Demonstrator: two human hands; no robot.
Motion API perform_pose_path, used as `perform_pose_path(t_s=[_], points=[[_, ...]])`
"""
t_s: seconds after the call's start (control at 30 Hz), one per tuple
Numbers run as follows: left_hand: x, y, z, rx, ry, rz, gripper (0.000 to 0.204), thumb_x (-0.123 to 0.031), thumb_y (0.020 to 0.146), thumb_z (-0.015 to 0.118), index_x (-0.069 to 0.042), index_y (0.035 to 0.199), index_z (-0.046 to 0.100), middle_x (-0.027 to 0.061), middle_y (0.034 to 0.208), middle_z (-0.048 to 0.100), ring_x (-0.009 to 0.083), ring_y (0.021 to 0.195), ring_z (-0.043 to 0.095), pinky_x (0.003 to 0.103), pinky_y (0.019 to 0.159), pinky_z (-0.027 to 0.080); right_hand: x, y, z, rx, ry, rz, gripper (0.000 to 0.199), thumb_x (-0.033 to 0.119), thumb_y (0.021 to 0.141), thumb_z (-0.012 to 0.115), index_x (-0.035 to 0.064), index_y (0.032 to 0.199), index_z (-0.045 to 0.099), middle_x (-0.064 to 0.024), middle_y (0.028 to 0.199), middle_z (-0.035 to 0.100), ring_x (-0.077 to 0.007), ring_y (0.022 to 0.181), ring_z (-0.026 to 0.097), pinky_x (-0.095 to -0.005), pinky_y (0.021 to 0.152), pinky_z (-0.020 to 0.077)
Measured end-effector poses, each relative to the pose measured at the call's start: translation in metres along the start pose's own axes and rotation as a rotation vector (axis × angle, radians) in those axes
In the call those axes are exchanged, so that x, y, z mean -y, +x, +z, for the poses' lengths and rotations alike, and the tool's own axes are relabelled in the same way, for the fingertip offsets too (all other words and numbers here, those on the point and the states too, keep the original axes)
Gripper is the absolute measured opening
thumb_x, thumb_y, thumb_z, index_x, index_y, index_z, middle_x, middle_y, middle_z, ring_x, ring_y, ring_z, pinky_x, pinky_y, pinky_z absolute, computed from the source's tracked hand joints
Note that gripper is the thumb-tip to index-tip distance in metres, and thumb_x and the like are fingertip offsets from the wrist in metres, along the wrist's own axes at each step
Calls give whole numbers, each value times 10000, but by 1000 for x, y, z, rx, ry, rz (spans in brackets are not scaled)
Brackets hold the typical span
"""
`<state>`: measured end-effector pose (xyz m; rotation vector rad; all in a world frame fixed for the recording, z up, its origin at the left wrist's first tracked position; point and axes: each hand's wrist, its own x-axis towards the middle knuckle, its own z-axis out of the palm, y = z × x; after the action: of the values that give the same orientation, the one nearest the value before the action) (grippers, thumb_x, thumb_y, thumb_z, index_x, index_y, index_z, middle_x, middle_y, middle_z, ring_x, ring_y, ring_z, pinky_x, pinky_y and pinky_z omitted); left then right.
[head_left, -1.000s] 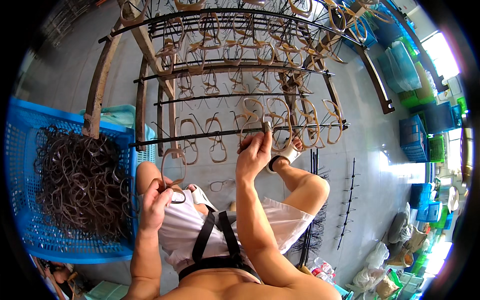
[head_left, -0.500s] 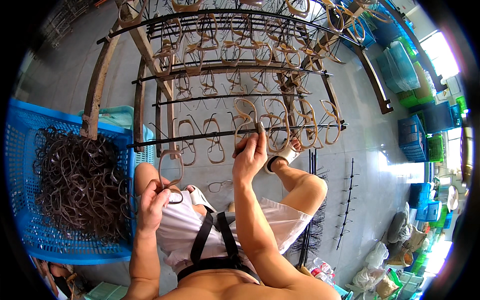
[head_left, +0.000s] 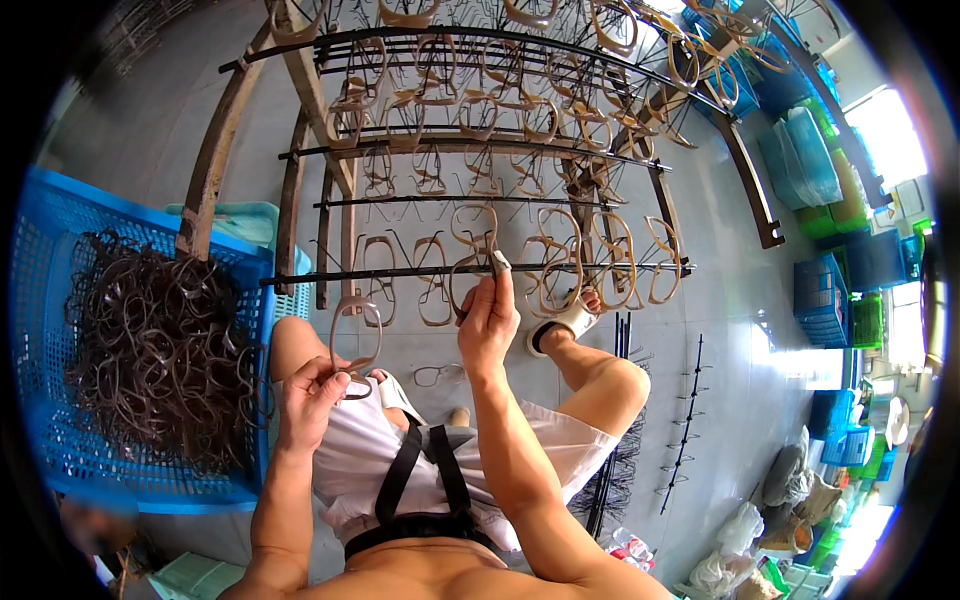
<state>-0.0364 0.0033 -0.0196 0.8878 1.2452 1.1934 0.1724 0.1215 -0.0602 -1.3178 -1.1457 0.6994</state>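
Left of the hands (head_left: 308, 405), each pinching a spectacle frame (head_left: 356, 300), a blue basket (head_left: 160, 497) holds tangled dark frames (head_left: 155, 360).

Blue crates (head_left: 822, 298) and a green crate (head_left: 866, 320) stand at the right; below them, a white bag (head_left: 741, 527) and brown sack (head_left: 818, 498) rest on the floor (head_left: 735, 400).

Open gap between left hand (head_left: 310, 402) and right hand (head_left: 487, 325). Front rod (head_left: 322, 277) crosses ahead; hung frames (head_left: 580, 256) crowd it to right of right hand. Wooden post (head_left: 207, 190) and blue crate (head_left: 262, 410) block left side; right knee (head_left: 622, 385) bounds the other.
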Motion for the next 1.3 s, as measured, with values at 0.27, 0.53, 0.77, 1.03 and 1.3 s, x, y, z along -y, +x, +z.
perform_pose_path(t_s=[0.27,0.53,0.77,1.03,1.3], points=[[-6,-3,11,-10,-63,35,187,-137,854,635,13,963,610,-20,721,517,43,627,456,171,579,364,-7,1,-2,-33,-18,13,264,128,945,436,19,1178,499,-20,519,482,-83,409,421,-241,383,353],[-10,-7,13,23,-39,2,195,-152,865,613,9,974,611,-26,709,522,35,633,439,168,567,340,-7,3,2,-47,-78,-43,237,140,952,424,11,1134,506,-7,525,478,-65,404,412,-227,368,345],[-6,-13,16,49,-89,-59,187,-109,873,560,9,1007,614,-34,737,552,28,652,455,165,602,361,-10,3,4,-124,45,15,271,163,962,423,29,1195,456,3,584,464,-65,446,417,-217,385,364],[1,-17,7,53,-69,-37,202,-110,882,553,16,1028,613,-23,752,563,31,666,462,165,609,372,-1,4,-12,5,227,226,288,168,961,431,20,1206,453,-1,641,483,-61,486,450,-221,411,403],[5,-16,10,85,-58,-41,216,-129,881,569,19,1031,618,-24,745,553,37,670,457,171,615,378,13,2,-8,50,-22,126,306,169,955,422,28,1226,441,-26,579,504,-94,449,502,-248,393,426]])
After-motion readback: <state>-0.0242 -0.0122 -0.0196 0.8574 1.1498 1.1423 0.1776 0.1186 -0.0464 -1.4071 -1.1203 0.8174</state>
